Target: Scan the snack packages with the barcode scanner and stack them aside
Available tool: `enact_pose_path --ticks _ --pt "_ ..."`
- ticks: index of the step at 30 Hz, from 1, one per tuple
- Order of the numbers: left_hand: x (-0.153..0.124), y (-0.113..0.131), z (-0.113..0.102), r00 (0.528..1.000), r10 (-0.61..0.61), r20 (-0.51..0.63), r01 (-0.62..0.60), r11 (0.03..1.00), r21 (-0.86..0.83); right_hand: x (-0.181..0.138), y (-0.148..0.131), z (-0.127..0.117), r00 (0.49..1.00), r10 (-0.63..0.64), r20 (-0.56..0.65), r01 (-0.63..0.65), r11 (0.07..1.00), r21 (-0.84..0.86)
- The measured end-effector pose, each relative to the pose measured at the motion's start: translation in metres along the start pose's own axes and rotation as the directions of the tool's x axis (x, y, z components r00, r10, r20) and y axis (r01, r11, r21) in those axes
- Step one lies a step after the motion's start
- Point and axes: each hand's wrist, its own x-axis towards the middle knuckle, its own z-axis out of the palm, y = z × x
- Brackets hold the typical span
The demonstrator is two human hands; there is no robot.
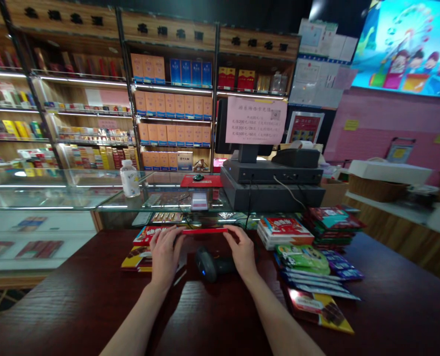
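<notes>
Between my two hands a thin red box [205,231] is held level, seen edge-on above the dark wooden counter. My left hand [165,252] is closed on its left end, and my right hand [242,249] pinches its right end. Below the box, a black barcode scanner [207,265] with a small blue light lies on the counter. Beside my left hand is a small stack, with a red snack box [146,236] behind yellow and brown chocolate packs [135,258]. The broad faces of the held box are hidden by its angle.
To the right are stacked red-and-white boxes [285,230], a green pouch [303,258], purple packets [341,265], a chocolate pack [318,309] and a pile of red-green packs [334,222]. Behind stand a black register [272,190], a glass case [64,193] and a bottle [130,179].
</notes>
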Motion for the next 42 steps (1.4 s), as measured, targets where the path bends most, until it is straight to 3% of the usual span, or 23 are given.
enact_pose_path --ticks 4,10,16,25,34,39,42 --pt "-0.001 0.002 0.005 0.998 0.009 0.061 -0.007 1.0 -0.017 0.002 0.001 0.002 0.999 0.013 -0.03 -0.014 0.999 -0.03" --pt "-0.002 0.004 0.008 0.985 0.123 0.123 -0.131 0.99 0.06 0.004 0.002 0.005 0.996 0.065 -0.057 -0.066 0.997 -0.026" --pt "0.001 0.007 0.005 0.978 0.187 0.091 -0.204 0.952 0.229 0.004 -0.003 0.008 0.994 0.106 -0.022 -0.106 0.994 0.006" --pt "0.003 0.007 0.0 0.977 0.197 0.084 -0.214 0.923 0.319 0.005 0.0 0.007 0.995 0.1 -0.015 -0.1 0.995 0.026" --pt "0.005 0.004 -0.007 0.975 0.174 0.137 -0.209 0.927 0.312 0.006 0.01 0.008 0.973 0.141 0.184 -0.171 0.972 0.161" --pt "0.005 -0.001 -0.01 0.982 0.139 0.127 -0.174 0.932 0.319 0.005 0.01 -0.009 0.937 0.086 0.338 -0.094 0.996 0.006" --pt "0.005 -0.003 -0.014 0.985 0.13 0.113 -0.16 0.932 0.325 0.005 0.005 -0.026 0.87 0.082 0.487 -0.023 0.992 -0.126"
